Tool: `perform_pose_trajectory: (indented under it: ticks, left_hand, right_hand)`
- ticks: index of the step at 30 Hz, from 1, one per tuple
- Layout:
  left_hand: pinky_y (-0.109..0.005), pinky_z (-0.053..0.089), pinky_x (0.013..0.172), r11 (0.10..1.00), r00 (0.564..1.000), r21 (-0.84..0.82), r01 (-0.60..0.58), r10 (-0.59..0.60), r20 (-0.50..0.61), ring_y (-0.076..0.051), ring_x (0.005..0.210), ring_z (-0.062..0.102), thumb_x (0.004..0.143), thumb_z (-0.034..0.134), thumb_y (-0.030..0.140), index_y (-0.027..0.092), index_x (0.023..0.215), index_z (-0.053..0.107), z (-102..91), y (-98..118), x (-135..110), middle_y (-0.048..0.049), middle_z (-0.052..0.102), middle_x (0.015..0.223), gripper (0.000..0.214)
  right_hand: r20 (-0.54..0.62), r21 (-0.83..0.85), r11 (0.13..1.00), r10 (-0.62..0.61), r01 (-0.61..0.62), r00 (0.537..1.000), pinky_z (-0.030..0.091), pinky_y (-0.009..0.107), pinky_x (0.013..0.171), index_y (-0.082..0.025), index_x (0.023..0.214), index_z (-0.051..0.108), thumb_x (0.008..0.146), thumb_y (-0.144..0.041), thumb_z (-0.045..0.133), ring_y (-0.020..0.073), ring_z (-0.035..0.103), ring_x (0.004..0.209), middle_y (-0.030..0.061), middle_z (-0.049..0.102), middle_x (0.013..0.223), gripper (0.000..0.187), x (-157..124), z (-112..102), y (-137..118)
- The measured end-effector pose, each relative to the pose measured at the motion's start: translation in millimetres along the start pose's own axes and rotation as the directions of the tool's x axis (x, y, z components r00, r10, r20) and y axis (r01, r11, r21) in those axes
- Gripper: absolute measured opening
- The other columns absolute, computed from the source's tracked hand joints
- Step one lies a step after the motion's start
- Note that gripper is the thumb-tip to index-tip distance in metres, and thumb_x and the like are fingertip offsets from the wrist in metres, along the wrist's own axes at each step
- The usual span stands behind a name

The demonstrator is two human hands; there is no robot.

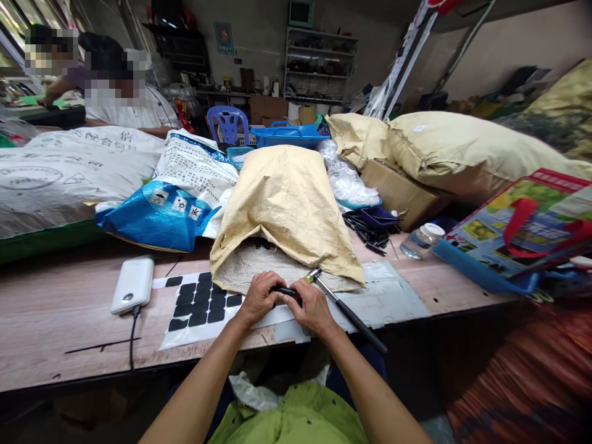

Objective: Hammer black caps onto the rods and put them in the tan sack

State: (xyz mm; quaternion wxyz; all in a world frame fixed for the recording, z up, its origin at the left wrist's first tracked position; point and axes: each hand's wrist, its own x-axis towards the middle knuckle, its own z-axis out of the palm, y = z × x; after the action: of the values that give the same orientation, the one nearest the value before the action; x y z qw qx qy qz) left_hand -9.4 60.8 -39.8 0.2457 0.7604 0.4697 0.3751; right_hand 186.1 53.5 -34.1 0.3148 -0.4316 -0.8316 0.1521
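Note:
My left hand and my right hand are both closed on a small dark, elongated piece held between them. Fingers cover much of it, so its kind is hidden. Just beyond my hands lies a large tan sack, its mouth facing me and some dark pieces showing inside. A hammer with a black handle rests beside my right hand, its head by the sack's mouth. Left of my left hand, a white sheet carries several black rounded-square pads.
A white power bank with a black cable lies at left. Dark pieces, a lidded jar and a blue tray stand at right. Printed sacks line the left side. Two people sit at the far left.

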Motion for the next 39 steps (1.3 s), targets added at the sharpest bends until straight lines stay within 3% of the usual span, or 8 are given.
perform_pose_trajectory:
  ticks: [9, 14, 18, 23, 39]
  left_hand:
    - [-0.037, 0.04, 0.094, 0.999, 1.0, -0.042, 0.026, -0.027, -0.004, -0.022, 0.096, 0.063, 0.088, 0.061, 0.02, 0.022, 0.093, 0.068, -1.2, 0, 0, -0.0033, 0.071, 0.094, 0.009]
    - [-0.038, 0.037, 0.092, 0.996, 0.994, -0.012, 0.094, -0.093, 0.053, -0.022, 0.093, 0.062, 0.099, 0.048, 0.034, 0.022, 0.1, 0.072, -3.5, 0, 1, -0.0037, 0.073, 0.093, 0.026]
    - [-0.037, 0.036, 0.089, 0.993, 0.987, 0.064, 0.096, -0.103, 0.123, -0.02, 0.085, 0.058, 0.104, 0.039, 0.041, 0.022, 0.083, 0.069, -4.7, 1, 1, -0.0018, 0.068, 0.079, 0.041]
    - [-0.036, 0.035, 0.085, 0.992, 0.979, 0.086, 0.087, -0.101, 0.175, -0.019, 0.077, 0.054, 0.103, 0.039, 0.041, 0.02, 0.063, 0.055, -6.0, -1, 2, 0.0, 0.059, 0.065, 0.048]
    - [-0.037, 0.035, 0.087, 0.993, 0.968, 0.045, 0.107, -0.115, 0.224, -0.019, 0.076, 0.055, 0.1, 0.039, 0.042, 0.02, 0.055, 0.052, -10.2, 2, 4, -0.0003, 0.06, 0.059, 0.051]
  right_hand:
    - [0.006, 0.039, 0.999, 0.019, -0.019, 1.0, 0.042, 0.03, 0.073, -0.02, 0.099, 0.06, 0.096, -0.037, 0.061, 0.0194, 0.055, 0.081, 0.0037, 0.06, 0.087, 0.017, 0, 1, 3]
    - [0.021, 0.109, 0.994, 0.012, -0.014, 1.0, 0.042, 0.03, 0.075, -0.02, 0.103, 0.06, 0.089, -0.027, 0.065, 0.0204, 0.056, 0.084, 0.0044, 0.06, 0.091, 0.017, 2, 0, 6]
    - [0.007, 0.125, 0.992, 0.031, -0.032, 0.999, 0.041, 0.03, 0.072, -0.02, 0.096, 0.059, 0.087, -0.027, 0.065, 0.0194, 0.054, 0.079, 0.0031, 0.06, 0.086, 0.012, 2, 2, 9]
    - [-0.002, 0.16, 0.986, 0.048, -0.047, 0.999, 0.04, 0.029, 0.071, -0.02, 0.097, 0.06, 0.084, -0.026, 0.068, 0.018, 0.055, 0.076, 0.0013, 0.059, 0.084, 0.017, 3, 2, 10]
    - [0.075, 0.021, 0.999, -0.05, 0.049, 0.996, 0.038, 0.029, 0.073, -0.021, 0.089, 0.061, 0.092, -0.033, 0.066, 0.0191, 0.054, 0.081, 0.0024, 0.06, 0.084, 0.013, 1, 0, 3]
